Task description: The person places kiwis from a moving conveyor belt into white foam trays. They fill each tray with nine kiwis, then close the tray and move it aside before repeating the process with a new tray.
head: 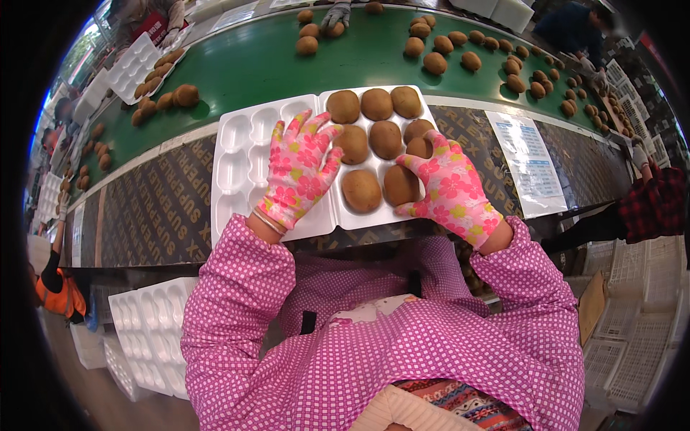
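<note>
In front of me lies a white plastic fruit tray [237,186] with moulded cups, folded out in two halves. Kiwifruit [361,191] sit in rows in its right half; the visible cups of the left half hold none. My left hand [300,169], in a pink floral glove, spreads its fingers over the middle of the tray, fingertips beside a middle-row kiwifruit [353,144]. My right hand [450,180], gloved alike, has thumb and forefinger around a front-row kiwifruit [401,185]. Another kiwifruit [420,146] shows between its fingers. The hand hides the front right cup.
Beyond the dark work ledge [156,204] runs a green conveyor belt [242,59] carrying loose kiwifruit [435,63]. A printed sheet [528,161] lies at right. A co-worker's grey-gloved hand [337,16] reaches over the belt. Empty trays [151,334] stand low left, plastic crates [636,334] low right.
</note>
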A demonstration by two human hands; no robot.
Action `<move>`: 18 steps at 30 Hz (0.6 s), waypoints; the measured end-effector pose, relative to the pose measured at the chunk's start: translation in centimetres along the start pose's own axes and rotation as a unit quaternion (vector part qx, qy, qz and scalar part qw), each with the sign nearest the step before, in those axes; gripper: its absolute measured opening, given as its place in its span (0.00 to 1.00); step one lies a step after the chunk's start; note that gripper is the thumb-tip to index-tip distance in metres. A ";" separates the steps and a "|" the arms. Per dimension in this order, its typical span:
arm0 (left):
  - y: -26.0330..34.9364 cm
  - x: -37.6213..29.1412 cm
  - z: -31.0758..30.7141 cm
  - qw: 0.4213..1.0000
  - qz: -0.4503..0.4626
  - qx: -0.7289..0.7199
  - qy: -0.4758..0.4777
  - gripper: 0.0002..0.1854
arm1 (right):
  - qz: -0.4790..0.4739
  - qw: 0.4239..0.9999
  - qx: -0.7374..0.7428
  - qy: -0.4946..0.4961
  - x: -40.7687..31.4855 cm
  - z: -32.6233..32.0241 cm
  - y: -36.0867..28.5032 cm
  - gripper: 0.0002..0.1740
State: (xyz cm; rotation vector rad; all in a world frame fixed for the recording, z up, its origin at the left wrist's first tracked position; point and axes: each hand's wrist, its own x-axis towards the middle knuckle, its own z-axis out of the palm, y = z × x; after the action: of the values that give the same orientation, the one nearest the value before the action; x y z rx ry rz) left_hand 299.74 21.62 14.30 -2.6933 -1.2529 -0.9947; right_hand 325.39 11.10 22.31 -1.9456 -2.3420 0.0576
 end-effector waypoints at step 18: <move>8.6 -1.8 -2.1 0.984 0.143 -0.095 -0.050 0.20 | 0.092 0.714 0.692 0.049 -6.8 1.5 6.1 0.45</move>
State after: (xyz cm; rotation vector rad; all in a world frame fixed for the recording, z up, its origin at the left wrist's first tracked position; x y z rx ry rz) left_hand 303.67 13.99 17.13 -2.9880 -0.7831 -0.9968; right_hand 332.45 5.65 19.97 -1.1898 -1.1412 1.2461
